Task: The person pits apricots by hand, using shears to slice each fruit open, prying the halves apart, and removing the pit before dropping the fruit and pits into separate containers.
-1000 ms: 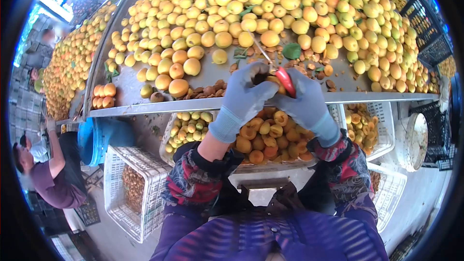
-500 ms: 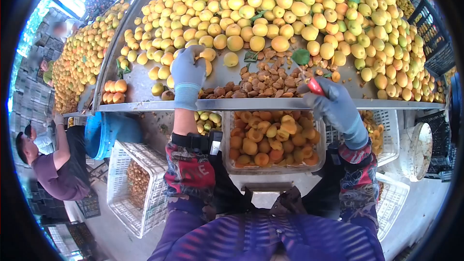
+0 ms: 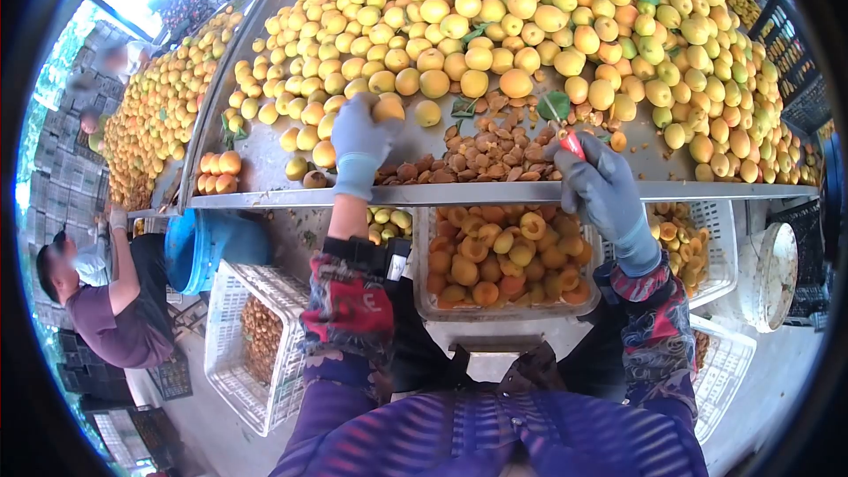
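The left hand point(image 3: 360, 140), in a grey-blue glove, is closed around a single apricot point(image 3: 389, 109) at the near edge of the great heap of apricots point(image 3: 530, 18) spread over the metal sorting table point(image 3: 265, 155); the fruit sits between thumb and fingers, lifted just clear of its neighbours, a grip that suits picking one piece out of the loose pile. The right hand point(image 3: 594, 178), gloved the same way, is clenched around a small knife with a red handle point(image 3: 571, 143), its thin blade pointing up and away from the body toward a green leaf point(image 3: 555, 105), so the edge stays off the other hand. Between the two hands, on the bare metal near the table's front lip, lies a mound of brown apricot pits point(image 3: 490, 152), piled where they would fall from fruit opened over that spot. Directly below the lip, against the person's lap, stands a clear tray of halved apricots point(image 3: 499, 256), placed so that cut pieces can drop straight down. White plastic crates point(image 3: 231, 362) sit at either side on the floor, one holding more pits as far as can be told. At the far left a co-worker point(image 3: 106, 300) bends beside a blue barrel point(image 3: 208, 243).
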The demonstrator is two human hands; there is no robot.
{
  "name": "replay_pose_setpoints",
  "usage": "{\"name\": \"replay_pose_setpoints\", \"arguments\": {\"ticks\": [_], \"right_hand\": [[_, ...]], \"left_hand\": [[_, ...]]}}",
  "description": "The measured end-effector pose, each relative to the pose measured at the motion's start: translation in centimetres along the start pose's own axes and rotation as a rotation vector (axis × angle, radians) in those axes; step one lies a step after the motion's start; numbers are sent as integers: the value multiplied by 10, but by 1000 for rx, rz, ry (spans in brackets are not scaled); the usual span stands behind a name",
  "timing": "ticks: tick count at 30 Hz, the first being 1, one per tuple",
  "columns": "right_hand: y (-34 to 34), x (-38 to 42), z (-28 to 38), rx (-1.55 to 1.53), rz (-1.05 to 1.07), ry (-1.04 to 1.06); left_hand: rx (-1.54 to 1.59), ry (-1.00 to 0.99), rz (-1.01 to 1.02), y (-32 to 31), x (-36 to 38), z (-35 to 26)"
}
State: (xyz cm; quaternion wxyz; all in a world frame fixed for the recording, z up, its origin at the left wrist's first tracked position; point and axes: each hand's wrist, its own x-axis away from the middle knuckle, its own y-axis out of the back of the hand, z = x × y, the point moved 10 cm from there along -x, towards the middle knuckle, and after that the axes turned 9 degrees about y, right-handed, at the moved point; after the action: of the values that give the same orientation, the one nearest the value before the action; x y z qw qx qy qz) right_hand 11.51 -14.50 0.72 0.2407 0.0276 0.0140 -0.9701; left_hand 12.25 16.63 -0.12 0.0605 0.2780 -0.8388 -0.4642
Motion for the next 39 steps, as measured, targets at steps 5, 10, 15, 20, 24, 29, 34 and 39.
{"name": "replay_pose_setpoints", "arguments": {"ticks": [5, 10, 15, 20, 24, 29, 34, 39], "right_hand": [[-6, 1, 12, -65, -19, 93], [-25, -1, 12, -54, 41, 235], [-34, 2, 1, -67, 2, 81], [-48, 2, 12, -152, 2, 59], [-52, 0, 21, -192, 5, 175], [-54, -4, 19, -190, 27, 173], [-53, -6, 19, -192, -15, 212], [-52, -10, 3, -172, -40, 231]], "left_hand": [[1454, 260, 356, -14, 33, -21], [1769, 255, 622, -29, 69, -89], [1746, -8, 848, -35, 75, -106], [1770, 26, 827, -38, 81, -111], [1734, -23, 847, -37, 86, -116], [1716, -10, 786, -38, 91, -120], [1694, -21, 765, -36, 91, -121], [1608, -81, 717, -33, 97, -128]]}}
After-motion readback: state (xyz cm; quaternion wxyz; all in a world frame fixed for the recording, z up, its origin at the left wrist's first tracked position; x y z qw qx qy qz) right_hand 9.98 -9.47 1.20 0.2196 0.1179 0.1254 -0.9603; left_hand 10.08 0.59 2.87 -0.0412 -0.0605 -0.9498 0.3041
